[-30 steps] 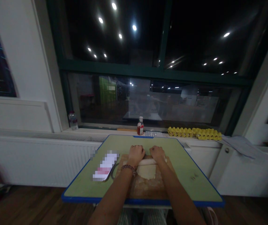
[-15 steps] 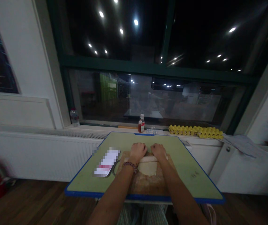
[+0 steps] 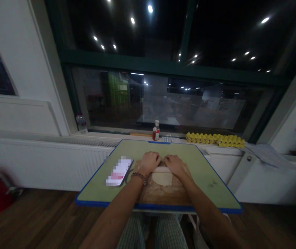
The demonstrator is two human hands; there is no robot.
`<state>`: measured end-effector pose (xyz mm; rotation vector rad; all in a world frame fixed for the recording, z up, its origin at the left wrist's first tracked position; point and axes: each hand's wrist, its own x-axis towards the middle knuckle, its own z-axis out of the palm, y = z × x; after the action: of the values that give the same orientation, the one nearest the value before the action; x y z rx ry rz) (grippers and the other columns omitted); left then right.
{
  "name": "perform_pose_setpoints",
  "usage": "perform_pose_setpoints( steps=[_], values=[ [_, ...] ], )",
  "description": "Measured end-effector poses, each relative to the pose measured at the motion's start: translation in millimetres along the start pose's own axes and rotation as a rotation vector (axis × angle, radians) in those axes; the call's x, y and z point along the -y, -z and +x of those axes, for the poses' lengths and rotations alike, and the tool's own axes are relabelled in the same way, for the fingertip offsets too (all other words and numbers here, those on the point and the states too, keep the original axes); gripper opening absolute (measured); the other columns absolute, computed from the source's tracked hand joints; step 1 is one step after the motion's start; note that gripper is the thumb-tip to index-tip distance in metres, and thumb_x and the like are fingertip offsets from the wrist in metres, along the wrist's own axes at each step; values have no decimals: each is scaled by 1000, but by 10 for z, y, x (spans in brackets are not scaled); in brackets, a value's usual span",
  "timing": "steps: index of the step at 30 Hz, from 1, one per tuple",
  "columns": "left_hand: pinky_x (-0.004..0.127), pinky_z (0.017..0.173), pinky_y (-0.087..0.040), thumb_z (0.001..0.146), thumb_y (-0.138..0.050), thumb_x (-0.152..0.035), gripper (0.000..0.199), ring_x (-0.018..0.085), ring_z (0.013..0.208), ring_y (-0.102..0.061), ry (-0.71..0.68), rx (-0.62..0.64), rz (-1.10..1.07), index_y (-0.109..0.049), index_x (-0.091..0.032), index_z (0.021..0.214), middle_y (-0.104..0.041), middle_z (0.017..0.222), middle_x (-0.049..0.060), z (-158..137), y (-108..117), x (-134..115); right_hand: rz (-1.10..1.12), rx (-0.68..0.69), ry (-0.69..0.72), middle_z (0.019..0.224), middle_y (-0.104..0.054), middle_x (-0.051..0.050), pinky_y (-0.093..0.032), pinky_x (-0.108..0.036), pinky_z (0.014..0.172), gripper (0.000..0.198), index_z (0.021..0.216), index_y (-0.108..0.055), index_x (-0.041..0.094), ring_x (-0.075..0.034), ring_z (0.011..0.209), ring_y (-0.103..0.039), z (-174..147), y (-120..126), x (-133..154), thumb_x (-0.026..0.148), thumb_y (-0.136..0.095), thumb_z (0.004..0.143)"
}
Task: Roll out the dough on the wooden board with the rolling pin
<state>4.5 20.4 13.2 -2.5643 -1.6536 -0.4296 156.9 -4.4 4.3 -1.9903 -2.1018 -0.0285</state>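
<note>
Both hands are planted over the work now; with the flat sheet of pale dough (image 3: 162, 179) taken as the clock's centre, the left hand (image 3: 151, 161) is set at eleven o'clock and the right hand (image 3: 174, 163) at one; the fingers of both are bent downward, and whether they are closed round anything cannot be told, since the fingertips are hidden; a pale cylinder (image 3: 162, 169) is seen lying crosswise at twelve, its ends covered by the hands and wrists, the dough spread on its near side; all of it is carried by a wooden board (image 3: 164, 199), laid on a green table (image 3: 203, 159) edged in blue; a beaded bracelet (image 3: 139, 176) is worn on the left wrist; at nine o'clock a lit phone (image 3: 119, 172) is propped at a slant, its screen blurred; farther off, on the sill, a red-labelled bottle (image 3: 156, 131) is stood at twelve and yellow egg cartons (image 3: 215, 139) are placed at two.
</note>
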Motion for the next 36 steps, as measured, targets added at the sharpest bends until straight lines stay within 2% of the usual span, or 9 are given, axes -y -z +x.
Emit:
perform_pose_setpoints(
  steps=[3, 6, 9, 15, 20, 23, 28, 31, 36],
  values=[
    [43, 91, -49, 98, -56, -37, 25, 21, 97, -65, -8, -29, -11, -67, -15, 101, -69, 102, 6, -76, -5, 54, -3, -54, 116, 115, -68, -7, -43, -37, 102, 34, 112, -68, 23, -20, 112, -59, -271, 25, 28, 35, -38, 102],
    [39, 89, -47, 98, -49, -29, 24, 22, 94, -65, -19, -72, -19, -68, -16, 99, -71, 97, 8, -160, -31, 113, -8, -117, 203, 134, -60, -9, -34, -37, 110, 39, 123, -64, 20, -22, 126, -50, -474, -22, 54, 30, -33, 102],
    [36, 92, -44, 96, -47, -26, 23, 23, 102, -62, -59, -123, -28, -68, -19, 99, -70, 102, 9, -228, -72, 169, 5, -150, 274, 139, -57, -8, -30, -37, 113, 39, 131, -59, 19, -21, 130, -47, -532, -91, 39, 28, -36, 101],
    [39, 97, -39, 94, -47, -23, 20, 25, 105, -58, -143, -188, -44, -67, -19, 95, -69, 102, 9, -267, -82, 199, 42, -152, 398, 131, -63, -2, -35, -31, 110, 41, 131, -58, 26, -18, 124, -51, -475, -132, -40, 45, -55, 94],
    [42, 105, -32, 96, -44, -22, 24, 25, 120, -48, -212, -266, -82, -62, -21, 112, -63, 124, 8, -313, 26, 177, 26, -205, 321, 137, -56, -10, -39, -37, 107, 33, 122, -63, 20, -23, 128, -48, -473, -135, -34, 37, -52, 97],
    [41, 109, -28, 97, -46, -26, 28, 25, 128, -41, -256, -277, -103, -58, -23, 122, -54, 140, 6, -363, 77, 162, -17, -252, 174, 145, -48, -11, -41, -38, 104, 30, 119, -62, 18, -26, 130, -46, -474, -84, -48, 34, -50, 97],
    [40, 102, -34, 94, -53, -39, 24, 27, 114, -50, -330, -188, -113, -62, -22, 109, -63, 117, 8, -395, 109, 146, -25, -276, -104, 122, -64, -13, -48, -30, 81, 32, 126, -52, 17, -21, 100, -66, -475, 4, -99, 32, -38, 101],
    [38, 98, -36, 92, -57, -45, 27, 25, 107, -55, -370, -124, -129, -62, -23, 106, -65, 110, 6, -381, 85, 152, -26, -266, -149, 103, -71, -10, -46, -29, 71, 31, 124, -51, 19, -21, 89, -69, -486, 9, -104, 35, -37, 102],
    [33, 100, -36, 84, -67, -54, 46, 22, 114, -55, -490, -27, -190, -60, -27, 120, -65, 122, 1, -367, 5, 160, -40, -222, -114, 101, -73, -5, -44, -27, 70, 29, 123, -53, 25, -20, 89, -70, -507, 19, -66, 40, -43, 101]
  ],
)
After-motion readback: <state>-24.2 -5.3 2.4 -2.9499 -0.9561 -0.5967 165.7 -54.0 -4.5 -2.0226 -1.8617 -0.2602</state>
